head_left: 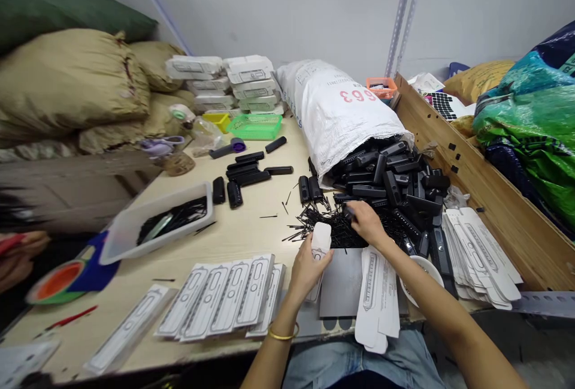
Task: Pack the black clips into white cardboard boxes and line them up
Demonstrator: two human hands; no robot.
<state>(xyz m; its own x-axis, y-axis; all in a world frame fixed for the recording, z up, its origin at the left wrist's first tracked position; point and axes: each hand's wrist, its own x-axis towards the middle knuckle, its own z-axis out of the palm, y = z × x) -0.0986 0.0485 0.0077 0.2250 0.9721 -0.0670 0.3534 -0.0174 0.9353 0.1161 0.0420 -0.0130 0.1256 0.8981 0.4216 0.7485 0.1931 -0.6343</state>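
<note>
My left hand (309,266) is closed around a narrow white printed cardboard box (321,236), its top end flap standing up above my fingers. To its right, my right hand (366,221) reaches into the black pile with its fingers pinched together. Something dark shows at the fingertips, too blurred to name. Beneath that hand lies a heap of thin black sticks (309,221). Black elongated plastic devices (390,179) spill from a white woven sack (345,110) just beyond. Flat white cartons (377,293) lie at the table's front edge, under my right forearm.
Boxes in a row (224,299) lie front left. A plastic bin (157,221) holds more black sticks. Stacked box bundles (251,80) and a green basket (256,127) stand at the back. A wooden board (471,173) edges the right side. Another person's hand (22,251) shows far left.
</note>
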